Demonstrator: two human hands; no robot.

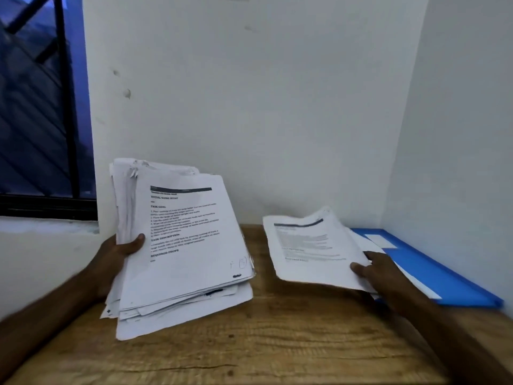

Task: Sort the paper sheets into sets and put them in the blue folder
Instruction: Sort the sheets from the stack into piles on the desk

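My left hand [116, 257] grips the left edge of a thick, uneven stack of printed paper sheets [188, 245], tilted up over the wooden table with its lower edge near the tabletop. A thin set of printed sheets [311, 248] is pinched at its lower right corner by my right hand [374, 273] and held just above the table. The blue folder [444, 276] lies flat at the table's right edge against the wall, behind my right hand, with a white label near its far end. White sheets show along its left edge.
The wooden table [277, 343] fills the foreground and sits in a corner of white walls. A dark window with black bars [41, 107] is on the left, above a white sill.
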